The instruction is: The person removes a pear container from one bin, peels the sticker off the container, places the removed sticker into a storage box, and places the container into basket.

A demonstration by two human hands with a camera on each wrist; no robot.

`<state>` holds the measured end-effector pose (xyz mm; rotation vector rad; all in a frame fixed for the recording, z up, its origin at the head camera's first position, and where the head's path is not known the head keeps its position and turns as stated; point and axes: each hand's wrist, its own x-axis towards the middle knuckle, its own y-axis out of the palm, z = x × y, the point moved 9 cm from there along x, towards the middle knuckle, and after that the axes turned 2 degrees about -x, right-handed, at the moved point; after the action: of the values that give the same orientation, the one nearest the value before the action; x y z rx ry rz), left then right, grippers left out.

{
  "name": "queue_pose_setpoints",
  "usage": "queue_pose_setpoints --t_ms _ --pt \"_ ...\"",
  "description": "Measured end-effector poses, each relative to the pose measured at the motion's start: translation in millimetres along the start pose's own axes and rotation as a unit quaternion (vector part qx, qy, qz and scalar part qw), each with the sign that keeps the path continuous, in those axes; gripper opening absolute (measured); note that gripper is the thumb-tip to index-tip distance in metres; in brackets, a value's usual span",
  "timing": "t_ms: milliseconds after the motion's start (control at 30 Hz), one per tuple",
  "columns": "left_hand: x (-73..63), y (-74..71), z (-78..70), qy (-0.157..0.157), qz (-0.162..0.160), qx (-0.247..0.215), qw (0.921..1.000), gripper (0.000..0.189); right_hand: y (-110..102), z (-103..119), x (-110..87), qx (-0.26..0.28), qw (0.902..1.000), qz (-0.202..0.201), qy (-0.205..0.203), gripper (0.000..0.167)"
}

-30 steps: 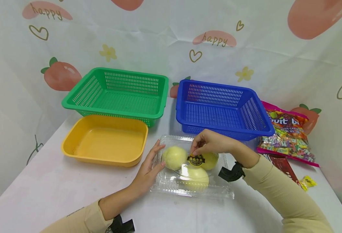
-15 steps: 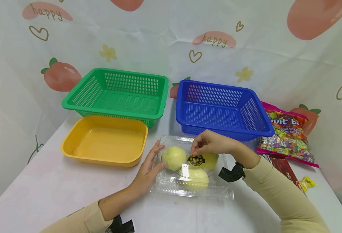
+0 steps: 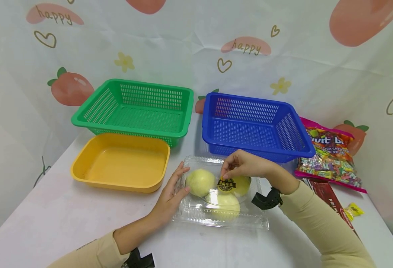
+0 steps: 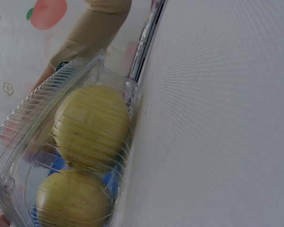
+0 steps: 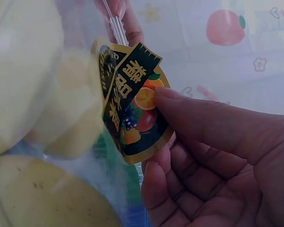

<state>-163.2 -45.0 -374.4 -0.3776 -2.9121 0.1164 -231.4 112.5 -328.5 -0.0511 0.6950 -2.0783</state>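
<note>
A clear plastic clamshell box lies on the table with several round, pale yellow fruits inside. On its lid is a black and gold fruit sticker. My right hand pinches the sticker's edge between thumb and fingers. In the right wrist view, part of the sticker is bent up from the lid, with pictured fruit and Chinese characters showing. My left hand rests along the box's left side, fingers fairly straight and thumb at the lid. The left wrist view shows two fruits through the ribbed wall.
Behind the box stand a blue basket and a green basket. A yellow tray lies left of my left hand. At right are a fruit chew bag, a red packet and a small yellow wrapped sweet.
My right hand has shifted very slightly right with the sticker's edge pinched, and the sticker's left end has drawn in a little. The left hand and box have stayed put.
</note>
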Motion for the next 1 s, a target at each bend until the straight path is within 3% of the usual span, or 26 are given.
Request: queue_pose_setpoints --t_ms 1000 --pt "0.4 -0.2 -1.3 0.000 0.001 -0.001 1.0000 0.049 -2.8 -4.7 -6.6 0.073 0.9965 -0.008 -0.039 0.019"
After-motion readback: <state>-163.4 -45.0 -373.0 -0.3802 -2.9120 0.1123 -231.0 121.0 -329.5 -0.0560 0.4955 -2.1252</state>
